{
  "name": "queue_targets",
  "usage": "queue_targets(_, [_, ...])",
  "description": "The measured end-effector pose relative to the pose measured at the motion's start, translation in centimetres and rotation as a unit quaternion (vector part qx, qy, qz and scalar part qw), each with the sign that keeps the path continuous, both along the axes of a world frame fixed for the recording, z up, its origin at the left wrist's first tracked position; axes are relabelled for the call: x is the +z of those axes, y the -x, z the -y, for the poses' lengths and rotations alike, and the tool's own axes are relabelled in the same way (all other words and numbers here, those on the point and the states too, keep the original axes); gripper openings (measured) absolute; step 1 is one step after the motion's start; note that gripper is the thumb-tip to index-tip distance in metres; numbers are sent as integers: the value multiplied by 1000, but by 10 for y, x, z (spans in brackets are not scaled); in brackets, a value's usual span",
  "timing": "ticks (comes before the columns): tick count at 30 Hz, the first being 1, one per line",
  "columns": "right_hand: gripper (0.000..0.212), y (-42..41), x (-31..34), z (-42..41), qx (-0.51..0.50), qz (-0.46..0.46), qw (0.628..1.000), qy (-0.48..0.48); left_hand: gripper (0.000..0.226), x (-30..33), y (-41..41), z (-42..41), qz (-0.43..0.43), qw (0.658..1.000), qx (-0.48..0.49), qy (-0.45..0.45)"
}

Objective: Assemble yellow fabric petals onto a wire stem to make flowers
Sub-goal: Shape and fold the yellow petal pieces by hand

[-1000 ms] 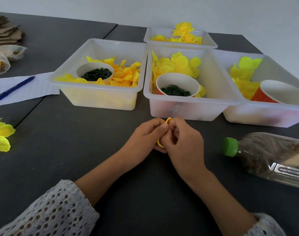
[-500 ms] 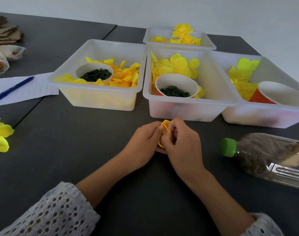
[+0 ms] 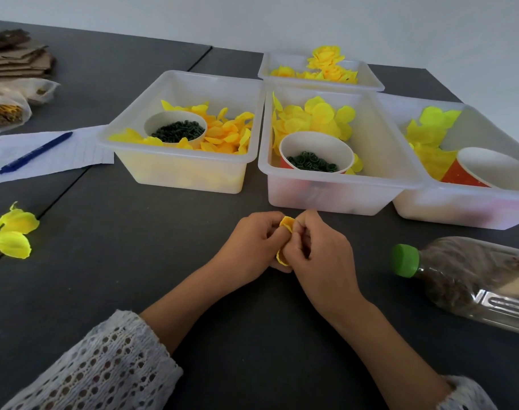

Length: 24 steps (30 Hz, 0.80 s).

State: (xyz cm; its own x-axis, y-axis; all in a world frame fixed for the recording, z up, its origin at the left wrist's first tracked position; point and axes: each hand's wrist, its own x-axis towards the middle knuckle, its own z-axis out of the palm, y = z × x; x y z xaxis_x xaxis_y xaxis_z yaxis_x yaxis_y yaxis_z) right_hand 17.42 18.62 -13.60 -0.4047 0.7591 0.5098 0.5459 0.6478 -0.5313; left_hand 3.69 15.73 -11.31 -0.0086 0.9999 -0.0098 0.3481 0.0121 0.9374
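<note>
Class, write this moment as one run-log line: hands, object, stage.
left hand: pinches petals | right hand: pinches petals | yellow petals: between both hands, above table | stage: assembling | wire stem: not visible

A craft workspace: plastic bins (image 3: pixel 181 173) of yellow petals (image 3: pixel 228 134) on a dark table (image 3: pixel 119 261).

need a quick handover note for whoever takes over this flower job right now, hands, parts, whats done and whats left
Left hand and right hand: both pinch one small cluster of yellow-orange petals between them, low over the table in front of the middle bin.
Parts: loose petals fill the left bin, the middle bin and the right bin; dark green rings sit in the white cup and the orange cup.
Done: finished-looking blooms lie in the far bin.
Left: finish the held cluster. No wire stem can be made out in the hands.
</note>
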Motion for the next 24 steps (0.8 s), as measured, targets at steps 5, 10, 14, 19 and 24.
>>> queue_targets(5, [10, 0, 2, 3, -8, 2, 1000, -10, 35, 0, 0, 1, 10, 1000, 0, -26])
queue_targets(10, [13, -2, 5, 5, -1, -23, 1000, 3, 28, -1, 1, -2, 45, 999, -2, 0])
queue_targets(14, [10, -1, 7, 5, -3, -50, 999, 6, 20, -1, 5, -5, 124, 991, -19, 53])
queue_targets(19, [14, -5, 10, 4, 24, -129, 991, 10, 18, -4, 10, -10, 164, 983, 42, 69])
queue_targets(24, [15, -3, 11, 2, 25, -137, 988, 69, 11, -8, 10, -11, 145, 986, 55, 55])
